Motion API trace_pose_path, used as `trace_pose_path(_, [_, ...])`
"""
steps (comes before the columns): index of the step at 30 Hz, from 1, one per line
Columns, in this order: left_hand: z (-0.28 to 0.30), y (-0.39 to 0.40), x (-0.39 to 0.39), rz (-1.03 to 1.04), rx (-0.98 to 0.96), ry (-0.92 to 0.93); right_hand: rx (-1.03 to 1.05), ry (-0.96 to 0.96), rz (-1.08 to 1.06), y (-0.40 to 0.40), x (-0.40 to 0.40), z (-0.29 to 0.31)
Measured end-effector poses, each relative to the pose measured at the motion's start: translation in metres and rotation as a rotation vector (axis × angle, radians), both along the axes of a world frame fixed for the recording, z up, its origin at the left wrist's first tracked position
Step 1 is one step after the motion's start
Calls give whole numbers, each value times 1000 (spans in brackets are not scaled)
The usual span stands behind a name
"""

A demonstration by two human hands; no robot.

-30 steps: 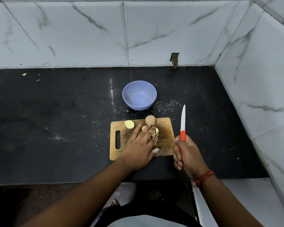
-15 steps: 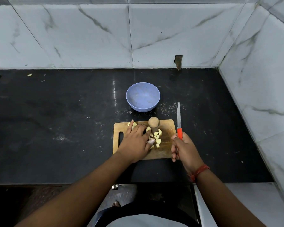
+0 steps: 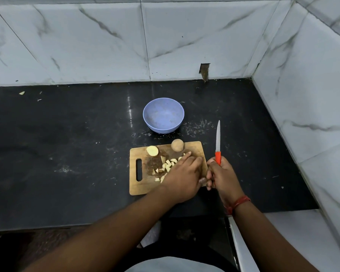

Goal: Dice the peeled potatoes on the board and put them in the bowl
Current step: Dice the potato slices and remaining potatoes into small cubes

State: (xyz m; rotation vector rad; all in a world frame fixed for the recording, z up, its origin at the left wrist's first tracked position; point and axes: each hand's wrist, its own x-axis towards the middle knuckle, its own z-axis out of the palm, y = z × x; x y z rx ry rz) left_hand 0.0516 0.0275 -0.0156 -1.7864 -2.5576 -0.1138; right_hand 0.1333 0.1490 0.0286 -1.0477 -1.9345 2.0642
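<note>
A person stands at a black worktop (image 3: 67, 154) in a tiled corner, seen from above. A wooden cutting board (image 3: 143, 185) lies near the worktop's front edge. The left hand (image 3: 182, 178) rests flat on the board's right half, fingers straight and together, touching a scatter of diced potato pieces (image 3: 167, 166). A cut potato half (image 3: 152, 150) sits near the board's back-left corner, and a whole peeled potato (image 3: 177, 145) sits at its back edge. The right hand (image 3: 222, 176) grips the orange handle of a knife (image 3: 217, 142) just off the board's right edge, blade pointing away. An empty blue bowl (image 3: 163, 115) stands just behind the board. The step appears to be gathering the dice; sweeping them into one tight pile, with the blade kept clear, would ease the transfer.
</note>
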Motion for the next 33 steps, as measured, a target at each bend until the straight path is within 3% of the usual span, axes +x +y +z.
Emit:
trace_pose_path(4, [-10, 1, 8, -67, -62, 58, -33, 6, -23, 5, 5, 2])
trace_pose_path(10, [-24, -13, 4, 15, -4, 27, 24, -68, -74, 9, 7, -17])
trace_pose_path(15, [-27, -19, -1, 17, -31, 50, 249, -160, -4, 7, -3, -25])
trace_pose_path(23, [-26, -20, -9, 37, -62, 26, 302, -205, 28, 10, -17, -19])
trace_pose_path(33, [-28, -21, -12, 38, -104, 31, 584, -442, 335, 1, 22, -15])
